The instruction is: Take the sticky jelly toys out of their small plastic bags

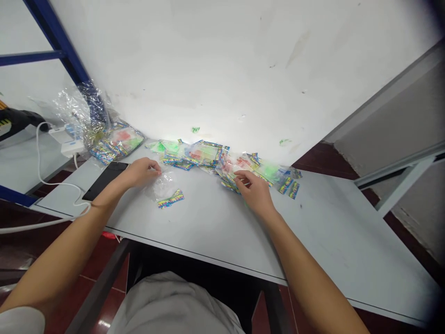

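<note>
My left hand (142, 172) is on the left half of the table, its fingers curled at the edge of a clear plastic bag (164, 185). A blue and yellow printed strip (170, 199) lies at the near end of this bag. My right hand (256, 191) rests at the near side of a loose row of small clear packets (205, 153) with printed strips. Its thumb and forefinger are apart, touching packets with red pieces (243, 162). Just beyond its fingers sits a packet with green contents (270, 170).
A black phone (105, 180) lies left of my left hand. Behind it is a large clear bag (121, 139) full of similar packets. A white cable (41, 169) runs from white plugs (71, 141) across the table's left end. The white wall (222, 83) borders the back.
</note>
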Motion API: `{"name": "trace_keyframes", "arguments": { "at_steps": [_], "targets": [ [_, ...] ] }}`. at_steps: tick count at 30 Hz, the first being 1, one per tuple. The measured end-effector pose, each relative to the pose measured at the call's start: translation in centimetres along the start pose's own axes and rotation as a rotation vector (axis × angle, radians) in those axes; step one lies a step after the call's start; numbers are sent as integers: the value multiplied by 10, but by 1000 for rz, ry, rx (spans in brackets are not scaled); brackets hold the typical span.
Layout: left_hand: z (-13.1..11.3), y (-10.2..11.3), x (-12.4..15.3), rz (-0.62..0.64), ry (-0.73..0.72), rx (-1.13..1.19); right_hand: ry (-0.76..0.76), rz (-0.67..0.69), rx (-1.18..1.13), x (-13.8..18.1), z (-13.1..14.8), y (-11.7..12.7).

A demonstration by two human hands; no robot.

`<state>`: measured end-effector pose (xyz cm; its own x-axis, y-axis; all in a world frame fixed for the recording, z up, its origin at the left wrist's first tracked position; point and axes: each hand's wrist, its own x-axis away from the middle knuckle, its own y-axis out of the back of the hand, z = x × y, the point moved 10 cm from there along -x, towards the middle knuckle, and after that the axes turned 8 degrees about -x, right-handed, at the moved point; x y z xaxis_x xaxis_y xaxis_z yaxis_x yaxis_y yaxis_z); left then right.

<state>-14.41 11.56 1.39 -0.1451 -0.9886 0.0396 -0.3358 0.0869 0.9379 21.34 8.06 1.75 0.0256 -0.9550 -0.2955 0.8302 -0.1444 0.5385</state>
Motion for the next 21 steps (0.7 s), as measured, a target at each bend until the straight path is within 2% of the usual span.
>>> {"name": "trace_keyframes", "arguments": {
  "at_steps": [4, 6, 9, 12, 15, 17, 19, 21],
  "targets": [
    [-23, 11, 1, -31, -31, 75, 16, 0, -23, 1, -1, -2],
    [-49, 14, 0, -8, -116, 142, 25, -8, -75, 3, 4, -2],
    [-102, 10, -2, 70, -306, 222, 102, -3, -192, 7, 23, -5],
    [-151, -13, -10, 203, -432, 310, 174, 27, -262, 12, 40, -11],
    [-187, -51, -15, 387, -519, 482, 71, 86, -288, 13, 32, -22],
    [-192, -67, -22, 377, -458, 660, -20, 90, -329, 13, 21, -25],
    [-184, -77, -28, 303, -340, 843, -82, 51, -394, 11, 11, -24],
    [-175, -87, -27, 300, -229, 981, -134, 2, -473, 9, 3, -22]
  ]
}}
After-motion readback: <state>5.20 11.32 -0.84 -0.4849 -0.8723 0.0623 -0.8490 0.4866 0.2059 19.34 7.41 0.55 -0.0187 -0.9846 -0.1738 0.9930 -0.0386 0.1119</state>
